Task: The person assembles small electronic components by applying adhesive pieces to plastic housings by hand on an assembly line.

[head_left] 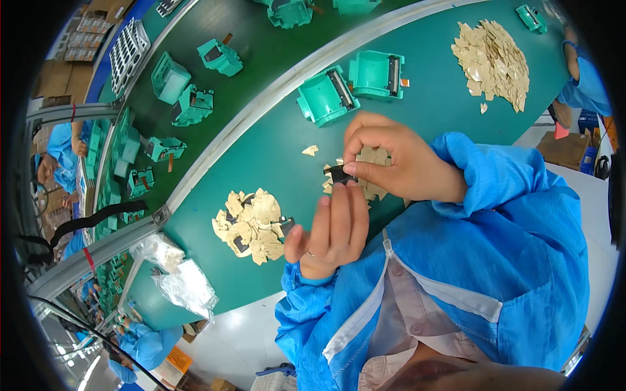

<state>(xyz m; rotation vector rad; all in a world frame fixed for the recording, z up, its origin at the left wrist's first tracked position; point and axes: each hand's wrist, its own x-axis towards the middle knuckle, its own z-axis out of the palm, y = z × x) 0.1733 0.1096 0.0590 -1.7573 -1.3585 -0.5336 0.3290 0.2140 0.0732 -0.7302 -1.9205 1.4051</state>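
Observation:
My right hand [398, 156] pinches a small flat black piece [340, 174] between thumb and fingers. Just below it, my left hand [332, 231] has its fingers stretched out, their tips touching the lower edge of that piece, with the thumb held apart. A grey-black square piece [287, 225] lies beside the left thumb, at the edge of a pile of cream paper-like pieces [261, 225] with other dark squares in it. Partly hidden behind my right hand is another heap of cream pieces [375, 186].
Two green plastic housings [324, 98] [377, 75] stand beyond my hands, against a metal rail [261, 107]. A larger cream heap [492, 62] lies far right. More green housings [220, 57] sit past the rail. Clear plastic bags [186, 287] lie left. Other people are nearby.

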